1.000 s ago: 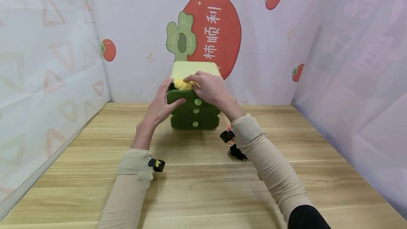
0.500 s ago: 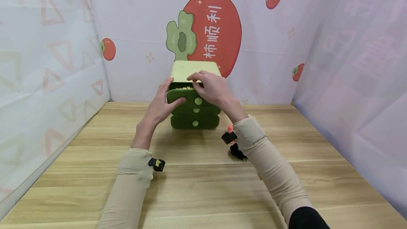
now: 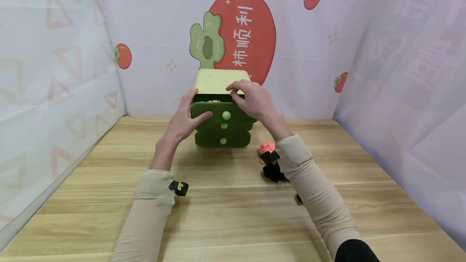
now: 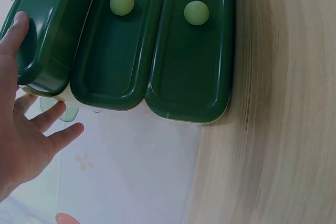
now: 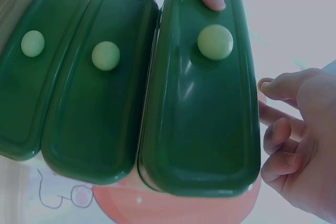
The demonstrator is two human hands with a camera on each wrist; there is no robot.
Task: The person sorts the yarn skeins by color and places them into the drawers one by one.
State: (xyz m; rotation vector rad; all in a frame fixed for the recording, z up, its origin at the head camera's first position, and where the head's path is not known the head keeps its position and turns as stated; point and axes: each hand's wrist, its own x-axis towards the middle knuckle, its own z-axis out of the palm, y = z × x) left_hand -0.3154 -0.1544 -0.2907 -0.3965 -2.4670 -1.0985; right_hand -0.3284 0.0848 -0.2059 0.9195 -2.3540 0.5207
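Nearest on my feed, lower frame: two beige sleeves (image 3: 154, 209), two black wrist cameras (image 3: 179, 188). Right of centre, on the wood-grain table (image 3: 218, 213): one dark scrap (image 3: 299, 199), one black fluffy bundle (image 3: 274, 173), one coral-pink bundle (image 3: 267, 147). Centre: left hand (image 3: 183, 116), thumb on the top drawer (image 3: 218, 108), other fingers spread round its left end; right hand (image 3: 253, 100), at the drawer's right end, fingers loosely bent. One cream-topped cabinet (image 3: 220, 81): three green drawers, uppermost pulled out, three pale knobs (image 3: 226, 115). Inside it: one yellow tuft (image 3: 214, 101). Far: one large printed persimmon (image 3: 251, 31), four small. Partly hidden: both bundles and scrap, behind right sleeve or camera; of the tuft, I see only its top.
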